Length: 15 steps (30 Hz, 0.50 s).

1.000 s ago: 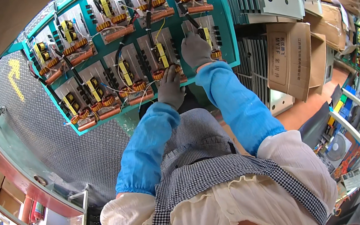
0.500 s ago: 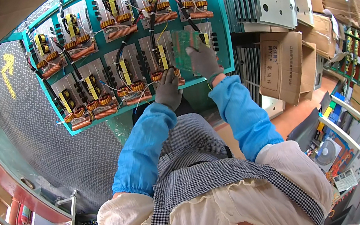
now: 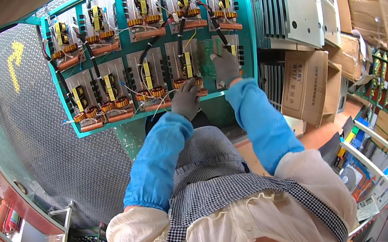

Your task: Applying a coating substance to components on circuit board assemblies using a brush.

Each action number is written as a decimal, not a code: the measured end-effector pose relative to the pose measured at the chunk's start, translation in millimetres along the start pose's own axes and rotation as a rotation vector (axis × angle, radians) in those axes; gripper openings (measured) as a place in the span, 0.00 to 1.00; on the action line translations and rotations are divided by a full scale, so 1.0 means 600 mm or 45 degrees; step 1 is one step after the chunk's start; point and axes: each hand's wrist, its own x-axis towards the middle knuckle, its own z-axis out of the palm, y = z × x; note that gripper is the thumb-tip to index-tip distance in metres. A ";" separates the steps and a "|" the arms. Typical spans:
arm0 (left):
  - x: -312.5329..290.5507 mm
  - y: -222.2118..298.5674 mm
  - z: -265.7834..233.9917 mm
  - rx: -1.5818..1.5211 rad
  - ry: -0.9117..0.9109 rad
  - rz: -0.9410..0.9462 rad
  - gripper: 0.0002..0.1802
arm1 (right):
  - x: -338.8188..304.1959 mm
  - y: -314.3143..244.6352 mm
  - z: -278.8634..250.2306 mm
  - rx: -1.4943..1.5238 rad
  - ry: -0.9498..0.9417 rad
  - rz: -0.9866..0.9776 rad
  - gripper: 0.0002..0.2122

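My right hand (image 3: 227, 65), in a grey glove, grips the right edge of a thin green board (image 3: 209, 57), thumb on top. The board is over the tray's near row, close to the rightmost module, and smeared by motion. My left hand (image 3: 186, 100), also gloved, lies with its fingers stretched out at the tray's near edge, touching the copper coil area of a circuit module (image 3: 186, 66). Each module carries a yellow-wrapped transformer, ring coils and a copper coil. Two rows of modules stand in a teal tray (image 3: 251, 34).
Black cable bundles (image 3: 92, 61) and loose wires cross the modules. To the right stand grey metal housings (image 3: 295, 6) and an open cardboard box (image 3: 303, 82). Patterned metal flooring (image 3: 38, 111) lies to the left, with a red-brown frame (image 3: 29, 210) beyond it.
The view has shifted, so the tray appears farther right. My right hand still holds the green board, now turned flatter and darker. My left hand remains at the tray's near edge.
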 end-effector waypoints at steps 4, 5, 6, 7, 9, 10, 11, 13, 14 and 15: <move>-0.044 0.004 0.005 0.035 0.250 -0.027 0.28 | -0.126 -0.115 -0.026 0.173 0.093 -0.341 0.15; -0.043 0.010 0.011 0.084 0.213 -0.055 0.28 | -0.142 -0.126 -0.013 0.180 0.161 -0.514 0.14; -0.040 0.012 0.012 0.136 0.178 -0.077 0.28 | -0.148 -0.136 0.010 0.176 0.161 -0.513 0.14; -0.037 0.011 0.016 0.112 0.145 -0.073 0.28 | -0.143 -0.142 0.039 0.095 0.119 -0.562 0.14; -0.030 -0.001 0.022 0.167 0.003 -0.081 0.28 | -0.127 -0.150 0.090 0.017 0.064 -0.622 0.15; -0.025 -0.007 0.019 0.226 -0.147 -0.076 0.27 | -0.115 -0.153 0.111 -0.125 0.008 -0.430 0.15; -0.026 -0.007 0.020 0.203 -0.109 -0.030 0.27 | -0.101 -0.157 0.129 -0.264 -0.048 -0.238 0.16; -0.047 -0.016 0.033 -0.039 -0.019 -0.110 0.26 | -0.103 -0.177 0.160 -0.254 -0.049 -0.278 0.16; -0.054 -0.021 0.038 -0.281 0.074 -0.172 0.26 | -0.105 -0.187 0.175 -0.247 -0.034 -0.311 0.17; -0.048 -0.023 0.035 0.060 -0.035 -0.079 0.26 | -0.107 -0.199 0.196 -0.333 0.026 -0.304 0.16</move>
